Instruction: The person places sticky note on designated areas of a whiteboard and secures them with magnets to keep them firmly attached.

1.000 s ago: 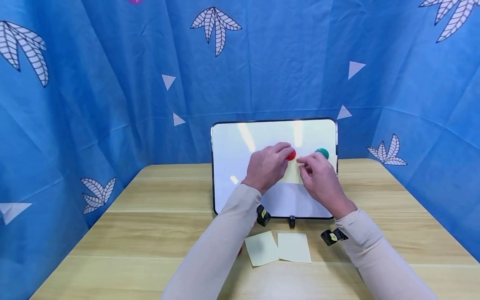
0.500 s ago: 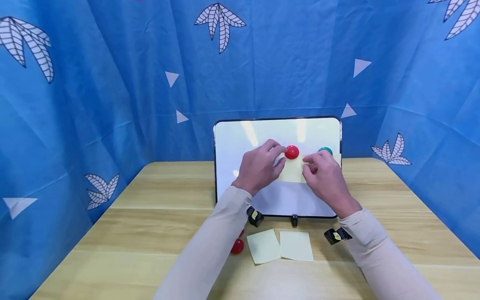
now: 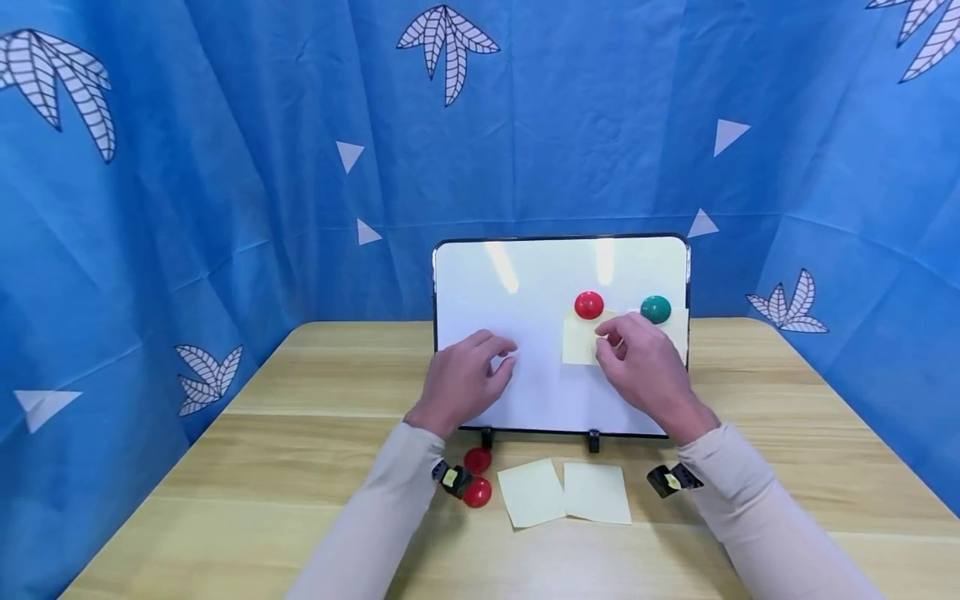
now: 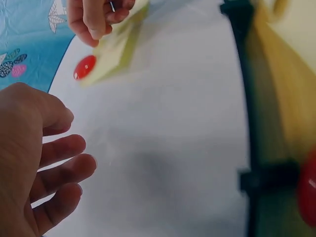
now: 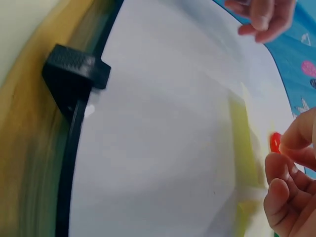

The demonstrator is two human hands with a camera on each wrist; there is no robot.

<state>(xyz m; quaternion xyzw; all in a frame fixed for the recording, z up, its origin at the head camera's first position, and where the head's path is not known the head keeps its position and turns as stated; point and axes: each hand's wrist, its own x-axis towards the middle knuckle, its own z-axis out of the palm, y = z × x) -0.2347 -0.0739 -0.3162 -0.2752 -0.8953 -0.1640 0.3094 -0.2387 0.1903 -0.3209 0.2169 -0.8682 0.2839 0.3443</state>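
In the head view my left hand [image 3: 465, 379] hovers before the left part of a whiteboard [image 3: 517, 400], its fingers loosely bent and holding nothing. A yellow sticky note [image 3: 580, 343] is on the board beneath a round red magnet [image 3: 589, 305]. My right hand [image 3: 648, 367] is in front of the note's right side, fingers bent, with no object visible in them. Just above this hand sits a green magnet [image 3: 656, 309] with a second pale note [image 3: 679, 327] partly hidden behind the hand. In the left wrist view the magnet-held note [image 4: 116, 54] stands out from the board.
Two sticky notes, one on the left [image 3: 531, 493] and one on the right [image 3: 597, 492], lie on the wooden table [image 3: 262, 500] before the board. Two red magnets [image 3: 477, 492] rest beside my left wrist. Black feet [image 3: 594, 442] support the board; a blue curtain [image 3: 570, 125] hangs behind.
My left hand has let go of the red magnet and moved left and down, leaving the magnet on the note. My right hand has drawn slightly down from the note's upper right corner.
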